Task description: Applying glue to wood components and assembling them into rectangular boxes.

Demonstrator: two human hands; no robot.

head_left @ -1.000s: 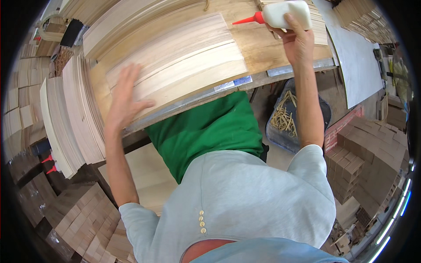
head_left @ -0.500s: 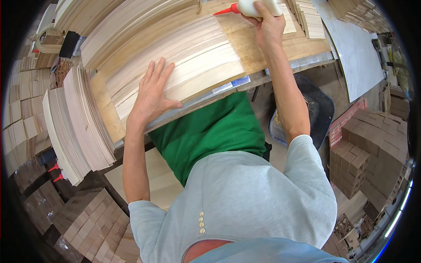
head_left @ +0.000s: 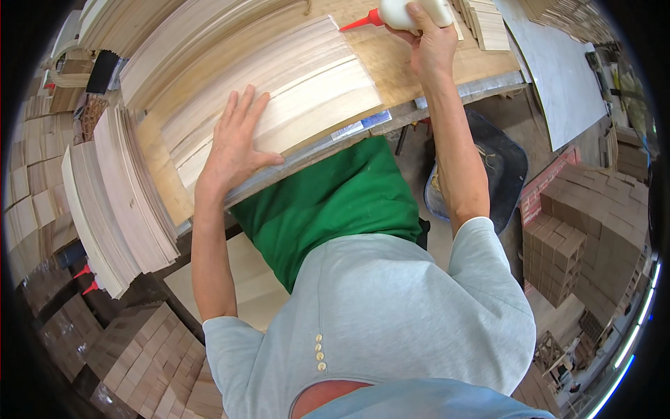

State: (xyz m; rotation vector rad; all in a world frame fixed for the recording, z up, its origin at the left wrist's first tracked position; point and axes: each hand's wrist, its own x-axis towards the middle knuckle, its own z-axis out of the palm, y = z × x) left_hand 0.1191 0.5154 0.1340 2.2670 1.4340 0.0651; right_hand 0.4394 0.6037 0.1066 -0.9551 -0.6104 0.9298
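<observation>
A row of pale wooden boards (head_left: 314, 91) lies side by side on the workbench (head_left: 398, 91) in front of me. My left hand (head_left: 239, 136) rests on the boards' near left part, fingers spread and thumb out toward the bench edge. High on the right, my right hand (head_left: 429, 42) is closed around a white squeeze bottle (head_left: 412, 14). The bottle's red pointed nozzle (head_left: 359, 24) points left and sits at the far right corner of the boards. Whether its tip touches the wood I cannot tell.
Long boards are stacked at the back (head_left: 181, 49), with another board stack (head_left: 136, 188) on the left. Short wooden slats (head_left: 485, 26) lie at the bench's right end. A black tub (head_left: 499, 174) stands below on the right. Stacked wooden blocks (head_left: 593, 209) fill the right side.
The view has shifted slightly, so the bench and boards appear a little higher and further left. The bottle's nozzle is now closer to the boards' far right corner. My left hand stays spread.
</observation>
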